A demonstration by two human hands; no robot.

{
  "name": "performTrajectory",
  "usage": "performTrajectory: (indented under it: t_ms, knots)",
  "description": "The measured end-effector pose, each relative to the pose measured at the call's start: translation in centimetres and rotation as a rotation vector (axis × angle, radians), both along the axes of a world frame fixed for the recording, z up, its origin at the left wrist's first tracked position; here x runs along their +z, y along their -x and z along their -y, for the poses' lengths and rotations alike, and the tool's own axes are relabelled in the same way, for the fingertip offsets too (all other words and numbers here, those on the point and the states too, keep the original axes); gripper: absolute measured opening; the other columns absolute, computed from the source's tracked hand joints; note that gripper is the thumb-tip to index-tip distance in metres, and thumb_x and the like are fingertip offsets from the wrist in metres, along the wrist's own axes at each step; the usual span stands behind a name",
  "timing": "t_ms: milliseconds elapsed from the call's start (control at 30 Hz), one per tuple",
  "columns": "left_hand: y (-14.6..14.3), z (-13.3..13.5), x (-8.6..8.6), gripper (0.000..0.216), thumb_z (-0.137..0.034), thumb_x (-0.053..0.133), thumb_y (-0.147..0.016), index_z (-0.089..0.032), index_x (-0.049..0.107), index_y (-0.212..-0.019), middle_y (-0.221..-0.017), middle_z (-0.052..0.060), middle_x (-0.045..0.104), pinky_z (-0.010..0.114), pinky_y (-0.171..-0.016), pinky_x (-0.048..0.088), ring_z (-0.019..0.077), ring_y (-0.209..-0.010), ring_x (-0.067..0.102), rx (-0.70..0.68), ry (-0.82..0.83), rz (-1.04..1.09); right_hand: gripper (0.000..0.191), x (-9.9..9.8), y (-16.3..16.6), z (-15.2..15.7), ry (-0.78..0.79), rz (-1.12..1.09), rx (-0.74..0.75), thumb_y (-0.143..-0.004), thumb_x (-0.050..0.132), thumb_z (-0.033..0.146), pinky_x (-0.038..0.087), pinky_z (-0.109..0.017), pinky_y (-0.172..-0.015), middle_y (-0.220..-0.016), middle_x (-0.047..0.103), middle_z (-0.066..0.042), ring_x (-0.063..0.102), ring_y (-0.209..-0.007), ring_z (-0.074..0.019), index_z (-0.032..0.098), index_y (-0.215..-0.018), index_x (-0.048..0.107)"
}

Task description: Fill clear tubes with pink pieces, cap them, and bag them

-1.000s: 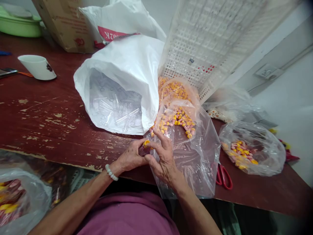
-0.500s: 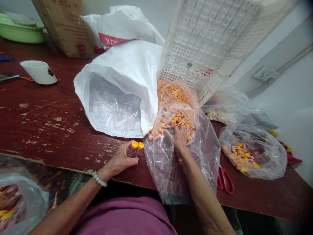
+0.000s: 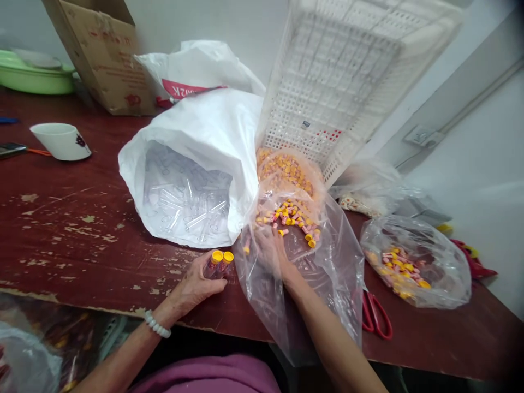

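My left hand (image 3: 192,286) is closed around two clear tubes with yellow caps (image 3: 219,263), held upright above the table. White beads circle that wrist. In the mouth of a clear plastic bag (image 3: 298,305), my right hand (image 3: 271,248) lies at the left side of a pile of small yellow-and-pink pieces (image 3: 290,213). Plastic film and blur obscure its fingers, so whether it holds a piece is unclear. A white sack (image 3: 208,117) lies open just beyond my left hand, with loose clear tubes (image 3: 188,210) inside.
Right of the bag are red-handled scissors (image 3: 376,316) and another clear bag (image 3: 446,273) holding similar pieces. A white plastic crate (image 3: 327,82) leans behind. A white cup (image 3: 59,142), a cardboard box (image 3: 106,60) and a green basin (image 3: 35,79) stand left on the worn red table (image 3: 61,218).
My right hand has swept left and nearer through the bag, leaving a bare patch where pieces lay. My left hand still holds the two tubes. The camera view has tilted slightly.
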State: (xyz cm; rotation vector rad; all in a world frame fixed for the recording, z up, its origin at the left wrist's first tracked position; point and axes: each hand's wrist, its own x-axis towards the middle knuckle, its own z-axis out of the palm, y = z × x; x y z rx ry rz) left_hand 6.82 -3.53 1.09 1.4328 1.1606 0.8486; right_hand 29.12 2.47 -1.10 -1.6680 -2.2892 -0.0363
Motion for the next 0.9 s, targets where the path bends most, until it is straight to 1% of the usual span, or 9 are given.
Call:
performTrajectory:
  t_ms: [167, 300, 433, 567, 633, 700, 800, 833, 900]
  knots:
    - [-0.3, 0.3, 0.6, 0.018, -0.013, 0.057, -0.059, -0.014, 0.055, -0.078, -0.072, 0.0, 0.06, 0.023, -0.06, 0.041, 0.0127, -0.065, 0.053, 0.017, 0.012, 0.03, 0.031, -0.6, -6.4, 0.4, -0.091, -0.114, -0.193, -0.086, 0.047, 0.027, 0.042, -0.038, -0.09, -0.118, 0.055, -0.012, 0.05, -0.11, -0.0244, 0.021, -0.113, 0.063]
    - [-0.8, 0.6, 1.0, 0.019, -0.013, 0.057, -0.058, -0.014, 0.055, -0.078, -0.072, 0.0, 0.061, 0.023, -0.058, 0.041, 0.0131, -0.066, 0.054, 0.047, 0.035, 0.086, 0.028, -0.1, -8.9, 0.2, -0.111, -0.161, -0.2, -0.084, 0.046, 0.023, 0.047, -0.034, -0.083, -0.104, 0.061, -0.01, 0.058, -0.095, -0.0199, 0.017, -0.103, 0.066]
    - [-0.9, 0.8, 1.3, 0.021, -0.015, 0.061, -0.059, -0.014, 0.057, -0.079, -0.072, 0.0, 0.062, 0.023, -0.056, 0.042, 0.0137, -0.065, 0.055, 0.062, 0.038, 0.105, 0.028, 1.1, -9.8, -0.3, -0.106, -0.19, -0.19, -0.082, 0.043, 0.017, 0.047, -0.036, -0.082, -0.089, 0.067, -0.006, 0.061, -0.085, -0.0181, 0.018, -0.095, 0.068]
    - [-0.5, 1.0, 1.7, 0.026, -0.018, 0.063, -0.056, -0.015, 0.058, -0.081, -0.073, 0.0, 0.064, 0.021, -0.049, 0.039, 0.0134, -0.062, 0.055, 0.122, 0.04, 0.1, 0.035, 2.4, -10.3, -0.1, -0.113, -0.199, -0.219, -0.085, 0.034, 0.015, 0.046, -0.036, -0.082, -0.096, 0.067, -0.01, 0.06, -0.09, -0.0188, 0.015, -0.096, 0.066]
    - [-0.4, 1.1, 1.9, 0.028, -0.018, 0.063, -0.056, -0.016, 0.058, -0.084, -0.074, 0.0, 0.064, 0.021, -0.049, 0.039, 0.0131, -0.061, 0.055, 0.142, 0.047, 0.094, 0.031, 2.8, -10.2, 0.7, -0.089, -0.186, -0.206, -0.087, 0.037, 0.02, 0.046, -0.034, -0.081, -0.096, 0.066, -0.01, 0.059, -0.09, -0.0189, 0.015, -0.096, 0.066]
    - [-0.5, 1.0, 1.9, 0.027, -0.018, 0.063, -0.057, -0.015, 0.058, -0.083, -0.074, 0.0, 0.064, 0.021, -0.052, 0.041, 0.0133, -0.063, 0.056, 0.147, 0.031, 0.087, 0.023, 3.1, -9.5, 1.9, -0.035, -0.159, -0.148, -0.084, 0.049, 0.029, 0.046, -0.033, -0.081, -0.092, 0.067, -0.007, 0.059, -0.088, -0.0194, 0.018, -0.094, 0.066]
    - [-0.7, 0.8, 1.5, 0.023, -0.016, 0.063, -0.058, -0.014, 0.058, -0.08, -0.073, 0.0, 0.062, 0.022, -0.059, 0.043, 0.013, -0.066, 0.056, 0.115, -0.025, 0.07, 0.03, 3.2, -8.2, 4.2, -0.018, 0.014, -0.124, -0.076, 0.064, 0.037, 0.044, -0.036, -0.084, -0.098, 0.064, -0.009, 0.056, -0.094, -0.0243, 0.018, -0.099, 0.064]
    - [-0.8, 0.8, 1.3, 0.023, -0.015, 0.062, -0.058, -0.014, 0.058, -0.08, -0.074, 0.0, 0.062, 0.022, -0.061, 0.044, 0.0128, -0.067, 0.056, 0.1, -0.041, 0.068, 0.032, 3.1, -7.8, 4.9, -0.03, 0.096, -0.149, -0.076, 0.064, 0.037, 0.044, -0.038, -0.085, -0.101, 0.063, -0.011, 0.055, -0.096, -0.0259, 0.017, -0.101, 0.063]
    - [-1.0, 0.7, 0.9, 0.023, -0.013, 0.061, -0.06, -0.013, 0.057, -0.083, -0.075, 0.0, 0.061, 0.022, -0.063, 0.044, 0.0125, -0.068, 0.055, 0.078, -0.061, 0.074, 0.026, 2.5, -7.3, 6.2, -0.044, 0.235, -0.207, -0.084, 0.056, 0.036, 0.043, -0.038, -0.085, -0.101, 0.061, -0.013, 0.054, -0.095, -0.026, 0.016, -0.099, 0.063]
